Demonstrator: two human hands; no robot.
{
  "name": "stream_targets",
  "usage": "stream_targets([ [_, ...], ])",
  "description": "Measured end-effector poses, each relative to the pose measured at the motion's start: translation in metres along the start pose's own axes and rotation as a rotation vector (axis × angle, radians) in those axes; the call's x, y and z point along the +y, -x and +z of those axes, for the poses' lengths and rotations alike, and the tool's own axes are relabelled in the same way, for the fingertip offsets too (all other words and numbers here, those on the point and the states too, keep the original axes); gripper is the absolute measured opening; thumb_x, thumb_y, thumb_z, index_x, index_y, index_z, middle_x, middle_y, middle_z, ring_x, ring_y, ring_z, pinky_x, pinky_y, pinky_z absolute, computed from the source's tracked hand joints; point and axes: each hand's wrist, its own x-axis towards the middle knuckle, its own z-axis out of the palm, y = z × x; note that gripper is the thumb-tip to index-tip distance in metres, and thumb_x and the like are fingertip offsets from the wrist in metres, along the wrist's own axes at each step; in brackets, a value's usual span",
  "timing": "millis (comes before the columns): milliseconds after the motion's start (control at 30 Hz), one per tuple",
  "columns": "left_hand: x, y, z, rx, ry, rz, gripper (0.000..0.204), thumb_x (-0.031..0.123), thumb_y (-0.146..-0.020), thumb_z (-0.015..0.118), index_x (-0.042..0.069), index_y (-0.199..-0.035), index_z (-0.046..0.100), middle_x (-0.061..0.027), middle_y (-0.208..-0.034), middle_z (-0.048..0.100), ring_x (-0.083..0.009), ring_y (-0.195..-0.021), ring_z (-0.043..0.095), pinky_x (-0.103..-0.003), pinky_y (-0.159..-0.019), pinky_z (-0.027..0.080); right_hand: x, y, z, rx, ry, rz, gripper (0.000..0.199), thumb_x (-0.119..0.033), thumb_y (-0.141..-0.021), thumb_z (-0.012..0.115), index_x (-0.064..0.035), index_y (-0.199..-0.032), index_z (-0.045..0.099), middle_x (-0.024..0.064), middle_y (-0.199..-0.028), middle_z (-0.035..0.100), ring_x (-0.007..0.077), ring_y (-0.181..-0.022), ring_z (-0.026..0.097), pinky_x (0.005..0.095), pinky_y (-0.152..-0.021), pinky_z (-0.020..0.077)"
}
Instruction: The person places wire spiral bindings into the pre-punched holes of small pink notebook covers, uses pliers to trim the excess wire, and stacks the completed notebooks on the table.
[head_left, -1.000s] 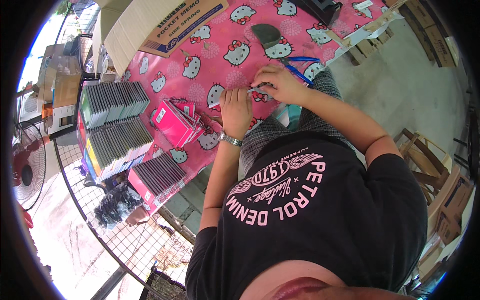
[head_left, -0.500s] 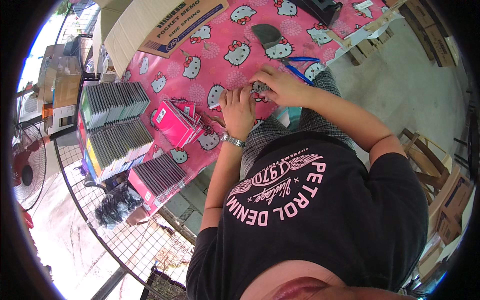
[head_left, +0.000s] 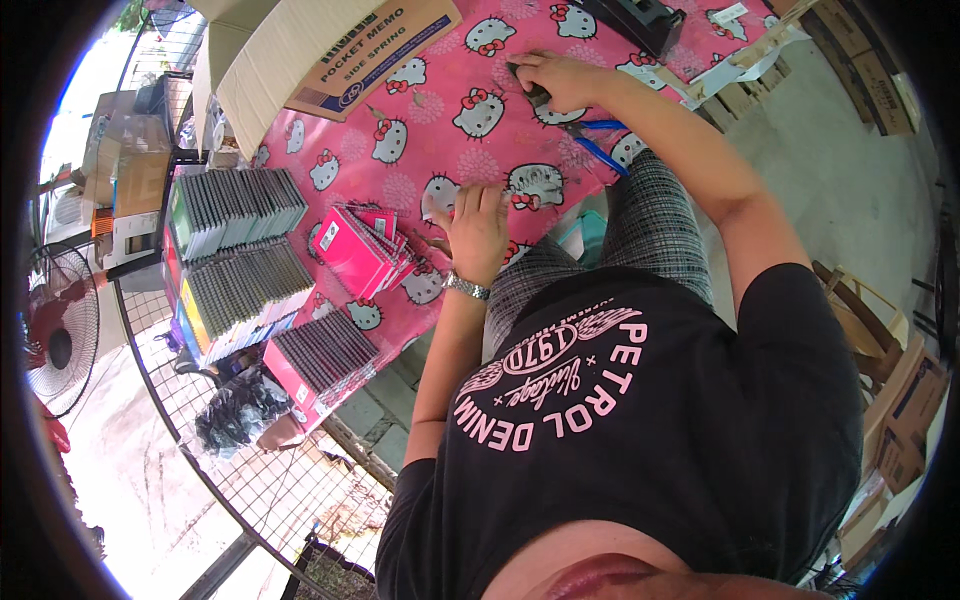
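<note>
My right hand (head_left: pixel 557 80) reaches to the far part of the table, its fingers closed over a dark grey, round-edged piece (head_left: pixel 540 97) that it mostly covers. Close to the table's front edge, my left hand (head_left: pixel 477 225) has its fingers bent down and together; whatever lies under them blends with the pink cloth and I cannot make it out. Blue-handled pliers (head_left: pixel 602 152) lie on the cloth between my right forearm and my lap. Left of my left hand sits a loose pile of pink spiral notebooks (head_left: pixel 355 250).
Dense stacks of spiral notebooks (head_left: pixel 245 285) line the table's left side, with another pink-covered stack (head_left: pixel 320 350) nearer me. An open cardboard box (head_left: pixel 370 60) stands at the back left. A black device (head_left: pixel 640 25) sits at the back right. A fan (head_left: pixel 58 345) stands far left.
My right hand has left the grey coiled thing it held beside my left hand and moved away from me onto the dark grey piece. My left hand has stayed near the front edge.
</note>
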Motion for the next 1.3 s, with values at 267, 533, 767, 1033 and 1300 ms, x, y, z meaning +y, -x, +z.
stream_targets([
  [267, -0.01, 0.016, 0.006, -0.008, -0.038, -0.187, 0.039, 0.042, -0.079, 0.069, 0.011, -0.103, 0.061, -0.0049, -0.109, 0.056, -0.0283, -0.112, 0.048, -0.061, -0.097, 0.029, -0.104, -0.006, -0.045, -0.649, -0.896, 0.09, 0.049, -0.031, -0.078, 0.074, -0.0022, -0.116, 0.063, 0.0054, -0.127, 0.056, 0.0165, -0.108, 0.054, 0.0322, -0.095, 0.0411],
  [533, -0.005, 0.012, 0.003, 0.032, 0.041, -0.185, 0.04, 0.041, -0.076, 0.072, 0.011, -0.1, 0.061, -0.0055, -0.105, 0.057, -0.0273, -0.109, 0.05, -0.057, -0.092, 0.033, -0.098, 0.004, -0.026, -0.568, -1.081, 0.255, 0.052, -0.031, -0.073, 0.077, -0.0042, -0.116, 0.065, 0.0056, -0.12, 0.058, 0.0184, -0.116, 0.051, 0.0327, -0.096, 0.0409],
  [767, -0.004, 0.011, -0.002, 0.056, 0.058, -0.157, 0.044, 0.034, -0.072, 0.076, 0.01, -0.105, 0.059, -0.0073, -0.107, 0.058, -0.0299, -0.108, 0.05, -0.05, -0.09, 0.034, -0.1, 0.008, -0.025, -0.502, -1.413, 0.229, 0.045, -0.031, -0.076, 0.076, -0.0016, -0.109, 0.066, 0.0052, -0.114, 0.056, 0.0177, -0.112, 0.051, 0.033, -0.095, 0.0416],
  [1033, -0.024, 0.01, -0.009, 0.105, 0.173, -0.224, 0.038, 0.026, -0.07, 0.079, 0.011, -0.1, 0.062, -0.0074, -0.105, 0.056, -0.0308, -0.103, 0.049, -0.045, -0.089, 0.039, -0.108, 0.001, -0.029, -0.503, -1.449, 0.187, 0.042, -0.026, -0.08, 0.073, -0.003, -0.114, 0.065, 0.0053, -0.122, 0.056, 0.0179, -0.113, 0.053, 0.0314, -0.098, 0.0409],
  [1300, -0.035, 0.01, -0.015, 0.11, 0.342, -0.236, 0.034, 0.012, -0.07, 0.078, 0.005, -0.099, 0.061, -0.0107, -0.1, 0.056, -0.0304, -0.092, 0.054, -0.041, -0.079, 0.045, -0.112, -0.015, -0.024, -0.604, -1.259, 0.168, 0.041, -0.027, -0.081, 0.073, -0.0024, -0.113, 0.065, 0.0052, -0.119, 0.053, 0.0185, -0.11, 0.054, 0.0307, -0.097, 0.042],
])
